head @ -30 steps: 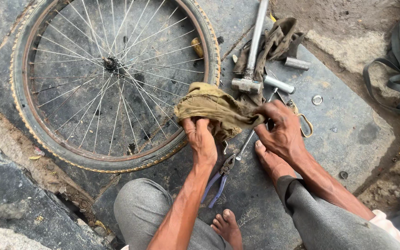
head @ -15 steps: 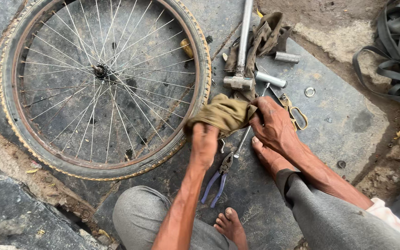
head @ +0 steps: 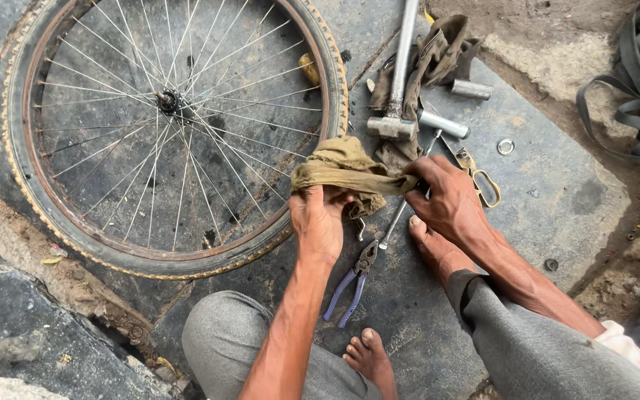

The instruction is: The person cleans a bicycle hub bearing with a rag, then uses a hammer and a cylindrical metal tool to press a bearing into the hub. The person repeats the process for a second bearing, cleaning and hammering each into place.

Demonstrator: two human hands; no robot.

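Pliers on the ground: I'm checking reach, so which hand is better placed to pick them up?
Probably the left. The left hand grips the cloth almost directly above the pliers; the right hand holds the cloth's far end, farther away.

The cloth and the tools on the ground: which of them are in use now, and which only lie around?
In use:
- olive cloth, held by left hand and right hand

Lying about:
- bicycle wheel
- hammer
- pliers with purple handles
- scissors
- metal ring
- black rubber tube
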